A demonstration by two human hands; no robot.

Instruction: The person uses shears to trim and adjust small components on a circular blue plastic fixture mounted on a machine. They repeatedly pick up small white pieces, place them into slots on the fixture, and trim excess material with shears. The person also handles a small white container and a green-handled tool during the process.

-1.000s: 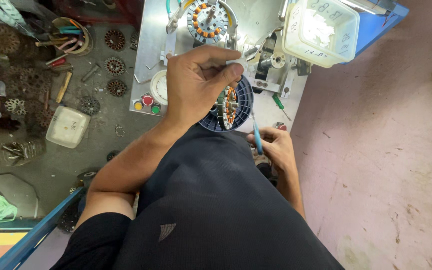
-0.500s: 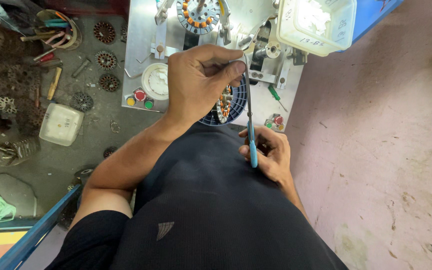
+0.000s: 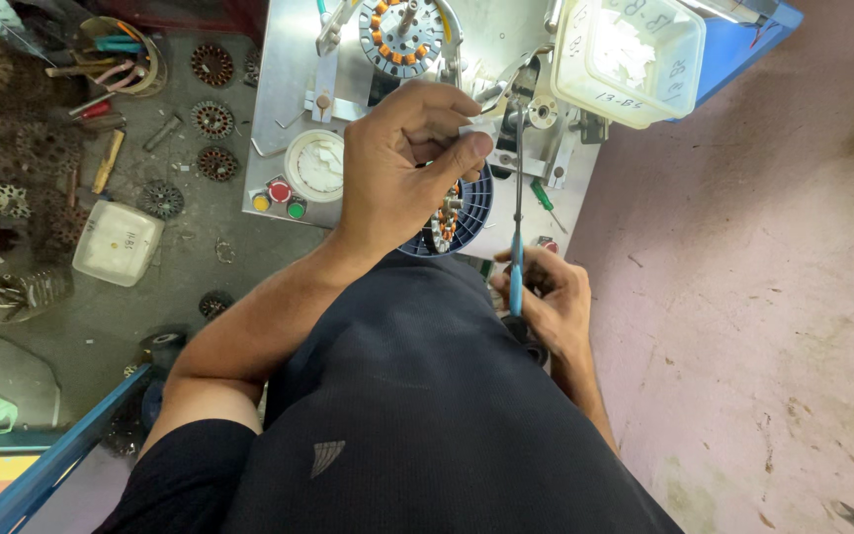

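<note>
My left hand [image 3: 397, 168] reaches forward over a round stator with copper coils in a blue ring [image 3: 462, 213] and pinches a small white strip between thumb and fingers. My right hand [image 3: 546, 297] sits lower, near my lap, and grips a thin tool with a blue handle [image 3: 516, 262] whose metal shaft points up toward the winding machine. A second stator with orange coils [image 3: 402, 35] is mounted on the grey metal machine plate [image 3: 284, 89] further ahead.
A white dial and red, green and yellow buttons [image 3: 279, 193] sit on the plate. A translucent plastic tub [image 3: 630, 59] stands at the right. Several dark stator cores [image 3: 212, 64], tools and a small white box [image 3: 118, 242] lie on the floor at left. Bare concrete lies to the right.
My left hand has lifted off the blue-ringed stator and now pinches a white strip. My right hand has turned the blue-handled tool upright, shaft pointing at the machine.
</note>
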